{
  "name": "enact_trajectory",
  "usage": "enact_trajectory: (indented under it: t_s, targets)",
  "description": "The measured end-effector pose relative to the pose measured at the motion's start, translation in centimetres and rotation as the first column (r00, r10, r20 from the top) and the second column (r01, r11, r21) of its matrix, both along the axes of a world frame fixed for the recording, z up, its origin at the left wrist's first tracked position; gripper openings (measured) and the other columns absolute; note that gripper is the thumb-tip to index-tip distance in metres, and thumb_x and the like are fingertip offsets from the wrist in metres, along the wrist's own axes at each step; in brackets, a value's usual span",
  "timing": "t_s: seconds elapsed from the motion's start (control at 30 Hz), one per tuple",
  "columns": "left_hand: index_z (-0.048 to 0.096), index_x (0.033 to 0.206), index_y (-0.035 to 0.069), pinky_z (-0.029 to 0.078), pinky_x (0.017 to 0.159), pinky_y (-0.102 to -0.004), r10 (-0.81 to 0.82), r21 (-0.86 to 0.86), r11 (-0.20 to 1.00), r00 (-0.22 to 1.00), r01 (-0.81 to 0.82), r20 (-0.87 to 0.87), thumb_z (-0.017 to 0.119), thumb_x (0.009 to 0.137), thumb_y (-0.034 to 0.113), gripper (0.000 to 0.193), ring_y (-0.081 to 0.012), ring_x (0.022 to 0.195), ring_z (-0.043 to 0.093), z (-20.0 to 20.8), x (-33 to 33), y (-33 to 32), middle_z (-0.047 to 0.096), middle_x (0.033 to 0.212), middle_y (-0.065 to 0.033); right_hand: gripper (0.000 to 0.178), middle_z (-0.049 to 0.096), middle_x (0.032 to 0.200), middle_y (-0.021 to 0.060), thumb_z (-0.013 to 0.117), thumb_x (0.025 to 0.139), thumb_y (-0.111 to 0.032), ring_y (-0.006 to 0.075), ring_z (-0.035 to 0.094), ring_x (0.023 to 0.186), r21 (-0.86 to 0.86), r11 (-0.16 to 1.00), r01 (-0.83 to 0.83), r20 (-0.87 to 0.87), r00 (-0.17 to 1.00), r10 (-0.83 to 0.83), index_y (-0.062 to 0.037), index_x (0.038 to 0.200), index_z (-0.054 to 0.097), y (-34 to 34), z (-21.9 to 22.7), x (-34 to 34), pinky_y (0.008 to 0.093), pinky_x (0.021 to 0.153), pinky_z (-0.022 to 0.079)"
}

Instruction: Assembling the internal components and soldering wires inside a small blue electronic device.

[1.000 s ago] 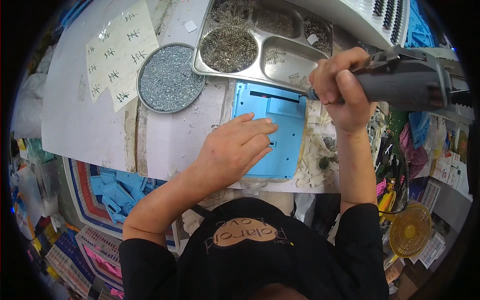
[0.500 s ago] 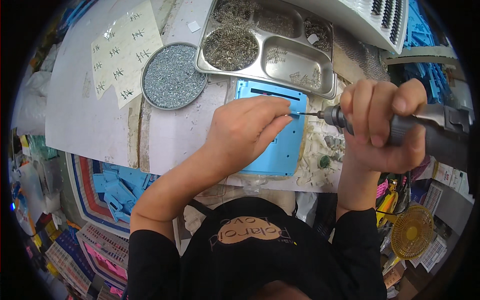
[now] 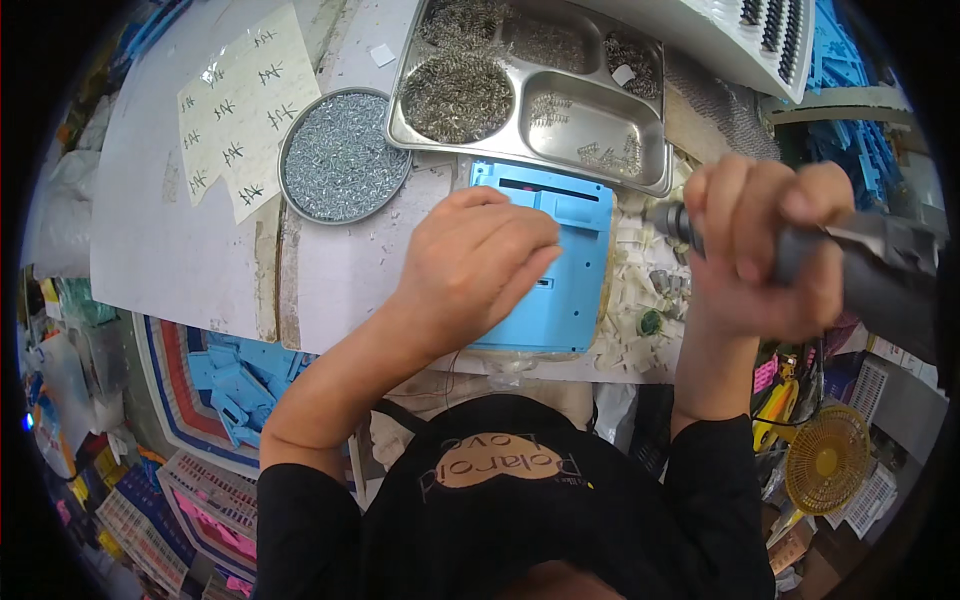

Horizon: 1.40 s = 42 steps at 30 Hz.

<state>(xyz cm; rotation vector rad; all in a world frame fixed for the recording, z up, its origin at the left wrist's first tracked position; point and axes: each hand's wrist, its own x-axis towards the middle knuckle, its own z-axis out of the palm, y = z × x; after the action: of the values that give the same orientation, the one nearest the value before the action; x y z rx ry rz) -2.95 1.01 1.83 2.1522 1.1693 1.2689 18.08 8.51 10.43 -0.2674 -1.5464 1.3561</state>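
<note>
A flat light-blue plastic panel [image 3: 575,290] with a slot and small holes lies on the table in front of me. My left hand [image 3: 475,260] is over the panel's left part, thumb and fingertips brought together; anything between them is hidden. To the right of the panel, my right hand [image 3: 765,240] is wrapped round a dark grey power screwdriver [image 3: 885,270], held sideways with its nose toward the panel. Motion blurs the tool, and its bit cannot be made out. The nose is apart from the panel.
A round dish [image 3: 345,221] of small silvery screws stands left of a metal compartment tray [image 3: 655,172] holding springs. Marked paper [image 3: 225,125] lies far left. White scraps [image 3: 640,290] cover the panel's right side. A striped bag [image 3: 180,385] holds blue parts; a yellow fan [image 3: 828,460] stands lower right.
The screwdriver has pulled back to the right, its bit leaving the raised part near the panel's top. My left hand has shifted left, away from that spot, baring more of the panel.
</note>
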Motion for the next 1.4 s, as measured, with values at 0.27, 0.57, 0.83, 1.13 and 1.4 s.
enact_trajectory:
  t_s: [0.27, 0.57, 0.83, 1.13, 1.4]
  targets:
    - [0.068, 0.1, 0.006, 0.048, 0.103, -0.0466, -0.017, -0.024, 1.0, 0.986, 0.014, -0.166, 0.075, 0.083, 0.005, 0.018, -0.0245, 0.114, 0.069, -1.0, -0.5, -2.0, 0.072, 0.121, -0.011, 0.012, 0.051, 0.062, 0.0054, 0.06, 0.095, -0.008, 0.0119, 0.047, 0.051, -0.078, 0.984, 0.162, -0.021, 0.986, -0.164, -0.0017, 0.096, 0.051, 2.1, -5.5, -1.0, 0.0265, 0.047, 0.04]
    - [0.069, 0.097, 0.007, 0.05, 0.103, -0.0467, 0.005, -0.073, 0.997, 0.99, -0.015, -0.139, 0.076, 0.084, 0.005, 0.015, -0.0243, 0.111, 0.071, -1.6, -0.6, -2.4, 0.073, 0.119, -0.0097, 0.026, 0.042, 0.055, -0.0023, 0.063, 0.094, -0.029, 0.0111, 0.04, 0.049, -0.206, 0.972, -0.11, 0.179, 0.973, 0.148, -0.0097, 0.088, 0.047, 4.6, -4.7, -0.5, 0.0309, 0.055, 0.037]
    - [0.071, 0.098, 0.007, 0.043, 0.11, -0.0497, 0.119, -0.047, 0.993, 0.977, -0.113, 0.177, 0.075, 0.084, 0.002, 0.015, -0.0222, 0.099, 0.074, -2.3, -1.5, -2.6, 0.077, 0.105, -0.01, 0.031, 0.055, 0.063, -0.0104, 0.064, 0.097, -0.044, 0.0045, 0.051, 0.055, -0.045, 0.963, -0.265, -0.003, 0.964, 0.265, -0.0172, 0.111, 0.055, 0.0, 0.7, -4.2, 0.0251, 0.058, 0.04]
    - [0.071, 0.096, 0.007, 0.036, 0.115, -0.0525, 0.127, -0.033, 0.992, 0.977, -0.123, 0.169, 0.077, 0.082, 0.003, 0.016, -0.0202, 0.09, 0.074, -2.0, -2.9, -3.5, 0.077, 0.099, -0.0083, 0.032, 0.054, 0.062, -0.0088, 0.065, 0.098, -0.044, 0.0069, 0.052, 0.052, -0.102, 0.956, -0.275, -0.029, 0.962, 0.273, -0.0159, 0.107, 0.053, -1.7, -0.2, -6.4, 0.0254, 0.055, 0.04]
    - [0.07, 0.093, 0.007, 0.033, 0.118, -0.0517, 0.271, 0.03, 0.962, 0.961, -0.273, 0.064, 0.079, 0.08, 0.004, 0.016, -0.0235, 0.103, 0.073, -1.9, -4.5, -3.0, 0.076, 0.099, -0.0092, 0.026, 0.051, 0.061, -0.0002, 0.065, 0.098, -0.031, 0.0128, 0.048, 0.051, -0.073, 0.992, -0.104, -0.062, 0.993, 0.099, -0.0077, 0.104, 0.055, 0.7, -1.2, -7.7, 0.0296, 0.055, 0.042]
